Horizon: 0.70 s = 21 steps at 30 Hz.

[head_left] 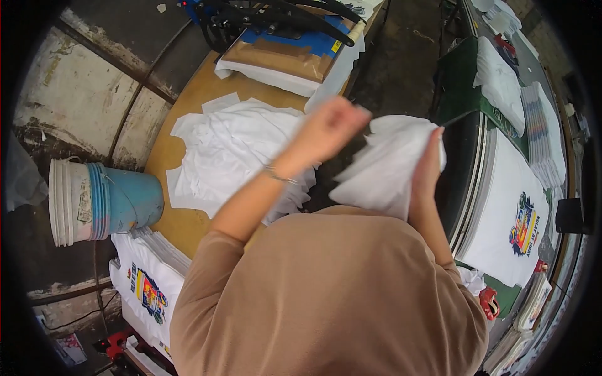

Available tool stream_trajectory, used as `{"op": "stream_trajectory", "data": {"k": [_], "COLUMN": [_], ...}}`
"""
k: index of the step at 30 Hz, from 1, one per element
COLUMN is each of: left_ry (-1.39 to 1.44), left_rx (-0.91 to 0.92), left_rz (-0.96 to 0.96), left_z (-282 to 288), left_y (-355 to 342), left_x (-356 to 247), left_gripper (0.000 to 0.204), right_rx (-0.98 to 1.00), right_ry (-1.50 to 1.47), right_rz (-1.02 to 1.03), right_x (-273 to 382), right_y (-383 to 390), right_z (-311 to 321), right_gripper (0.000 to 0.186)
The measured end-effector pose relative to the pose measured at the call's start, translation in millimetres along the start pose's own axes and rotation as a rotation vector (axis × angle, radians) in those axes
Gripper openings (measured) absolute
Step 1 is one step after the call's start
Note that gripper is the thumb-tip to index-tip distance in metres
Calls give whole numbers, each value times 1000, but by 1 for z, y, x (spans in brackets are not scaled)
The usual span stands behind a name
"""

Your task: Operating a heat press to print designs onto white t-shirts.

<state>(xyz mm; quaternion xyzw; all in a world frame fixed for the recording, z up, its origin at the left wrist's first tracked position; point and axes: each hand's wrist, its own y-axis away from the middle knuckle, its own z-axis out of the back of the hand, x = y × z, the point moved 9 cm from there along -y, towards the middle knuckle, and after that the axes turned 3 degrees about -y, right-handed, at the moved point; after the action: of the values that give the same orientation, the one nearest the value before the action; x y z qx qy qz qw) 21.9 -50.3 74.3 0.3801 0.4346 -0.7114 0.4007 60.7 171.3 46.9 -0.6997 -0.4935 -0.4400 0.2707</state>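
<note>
A bunched white shirt [392, 163] hangs in front of my body, a little right of the middle. My right hand [427, 166] grips its right side, thumb up near the top edge. My left hand [342, 128] is raised to the left of the shirt, apart from it. Its fingers look curled but are smeared by motion, and a thin bracelet [280, 175] circles the wrist. Behind my left forearm, a loose heap of white shirts [229, 147] lies on the tan tabletop [164, 147].
A heat press [269, 22] stands at the far end, its padded board [276, 59] over the table. Blue and white buckets [135, 194] lie sideways at the left. Printed white T-shirts are stacked at the lower left [141, 269] and on the right-hand table [501, 207].
</note>
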Motion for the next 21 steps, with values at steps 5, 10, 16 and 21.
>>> {"op": "stream_trajectory", "data": {"k": [5, 10, 16, 21], "left_ry": [412, 981, -729, 129], "left_rx": [-7, -211, -743, -391], "left_rz": [259, 523, 579, 30], "left_z": [-55, 54, 321, 145], "left_y": [-1, 42, 106, 25], "left_x": [12, 115, 119, 30], "left_gripper": [17, 36, 35, 14], "right_rx": [-64, 103, 148, -30], "right_ry": [-111, -448, -430, -180], "right_rz": [-115, -105, -150, -161], "right_x": [-10, 32, 68, 21], "right_y": [14, 13, 11, 16], "right_z": [-13, -3, 6, -21], "right_gripper": [54, 43, 40, 38]}}
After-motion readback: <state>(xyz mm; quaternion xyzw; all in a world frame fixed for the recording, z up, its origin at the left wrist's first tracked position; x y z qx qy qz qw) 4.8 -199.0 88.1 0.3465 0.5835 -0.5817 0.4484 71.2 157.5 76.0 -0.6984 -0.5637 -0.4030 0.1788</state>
